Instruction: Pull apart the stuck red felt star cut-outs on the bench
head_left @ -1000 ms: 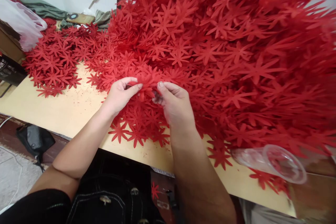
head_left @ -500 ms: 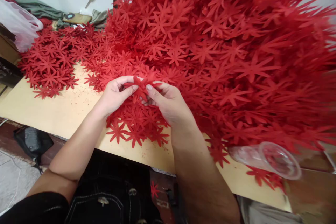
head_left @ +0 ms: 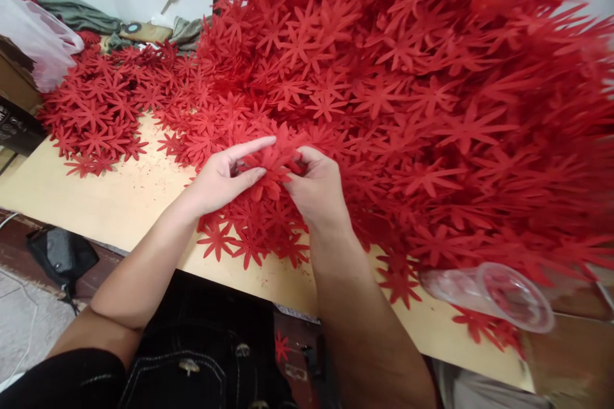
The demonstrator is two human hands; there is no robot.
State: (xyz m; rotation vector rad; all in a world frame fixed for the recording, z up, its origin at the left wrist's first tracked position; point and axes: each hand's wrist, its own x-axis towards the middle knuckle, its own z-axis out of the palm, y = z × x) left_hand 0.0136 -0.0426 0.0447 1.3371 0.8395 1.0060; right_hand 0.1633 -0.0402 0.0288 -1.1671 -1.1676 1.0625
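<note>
A red flower-shaped piece point(head_left: 272, 163) with narrow petals is between my two hands, over the heap of like pieces. My left hand point(head_left: 225, 176) has it between thumb and fingers, the index finger stretched along its top. My right hand point(head_left: 316, 182) pinches its right side, the fingertips partly hidden by petals. Behind and to the right rises a large pile of red flower pieces point(head_left: 384, 96). A smaller pile point(head_left: 96, 112) lies at the left of the pale table point(head_left: 119, 204).
On its side at the right front lies a clear plastic cup point(head_left: 515, 297). A white plastic bag point(head_left: 43, 38) is at the far left, with greenish cloth point(head_left: 71, 13) along the wall. A black pouch point(head_left: 60, 255) sits below the table's left edge.
My right hand has shifted slightly right and its thumb has left the middle of the flower piece. My left fingers have opened wider and the petals look more spread. The view has shifted slightly.
</note>
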